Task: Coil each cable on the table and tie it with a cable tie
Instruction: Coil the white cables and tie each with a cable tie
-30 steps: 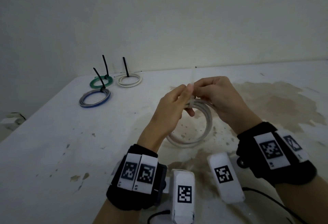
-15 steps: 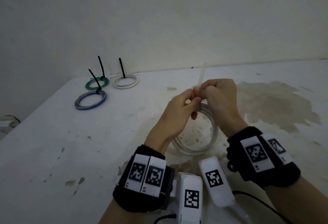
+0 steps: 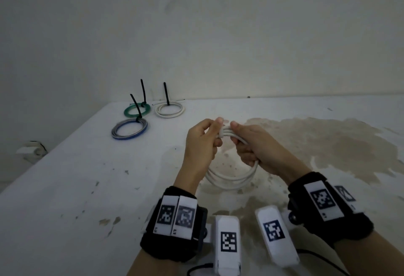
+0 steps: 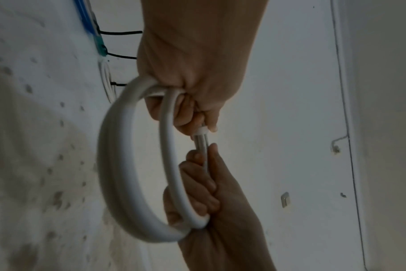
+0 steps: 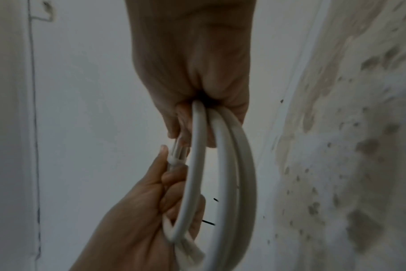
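A white cable [image 3: 231, 180] wound into a coil hangs between both hands above the table [image 3: 87, 177]. My left hand [image 3: 213, 130] pinches the bundle at its far top, right where a white cable tie [image 3: 222, 133] wraps the strands. My right hand [image 3: 240, 138] grips the same bundle just to the right, fingers curled round the strands. In the left wrist view the tie's head [image 4: 202, 131] sits at my left fingertips, on the coil [image 4: 114, 165]. In the right wrist view the tie [image 5: 174, 161] shows between both thumbs. A blurred white strip [image 5: 189, 247] sticks out below my left fist.
Three tied coils lie at the table's back left: a green one [image 3: 137, 110], a white one [image 3: 169, 110] and a blue-grey one [image 3: 129, 129], each with a black tie tail standing up. A brown stain [image 3: 328, 142] covers the table's right part. The wall rises just behind.
The white tie tail that stood up between the fingertips no longer shows. My right hand left the tail and now grips the coil. The hands have moved slightly apart.
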